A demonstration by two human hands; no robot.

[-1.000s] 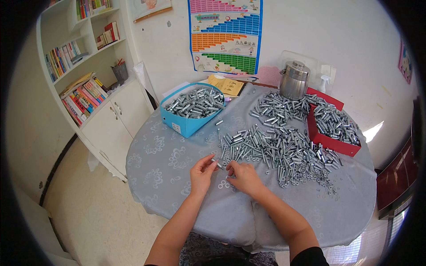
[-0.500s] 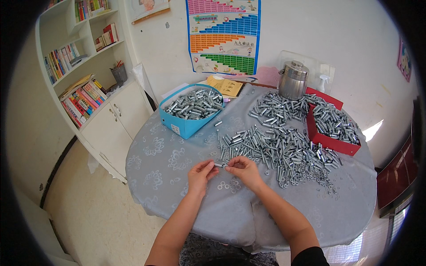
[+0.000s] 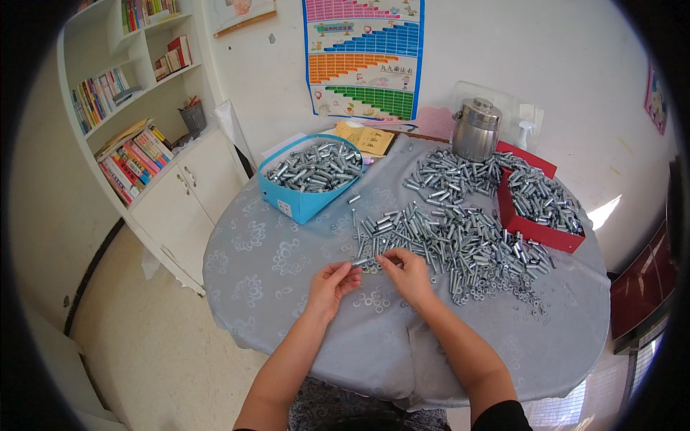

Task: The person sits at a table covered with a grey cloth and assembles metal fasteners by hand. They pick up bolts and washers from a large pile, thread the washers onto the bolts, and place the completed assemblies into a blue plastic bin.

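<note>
A slim silvery bolt (image 3: 364, 261) spans the gap between my hands, just over the near edge of the metal parts. My left hand (image 3: 330, 287) pinches its left end between thumb and fingertips. At the other end, the thumb and index finger of my right hand (image 3: 407, 274) are closed on it; whether a small nut or washer is also in that pinch is too small to tell. Below, loose washers (image 3: 374, 301) lie on the grey cloth. Beyond my right hand spreads a heap of bolts and metal sleeves (image 3: 460, 241), with nuts and washers along its near side.
A blue fabric bin (image 3: 300, 205) full of metal sleeves stands back left on the clothed round table (image 3: 269, 302). A tipped red box (image 3: 540, 240) spills more at right. Behind are a steel pot (image 3: 476, 131), a spray bottle (image 3: 525, 134) and yellow papers (image 3: 365, 138).
Both hands have shifted slightly up and away from me, the right one a bit to the right. The bolt now shows longer and thinner between the fingertips.
</note>
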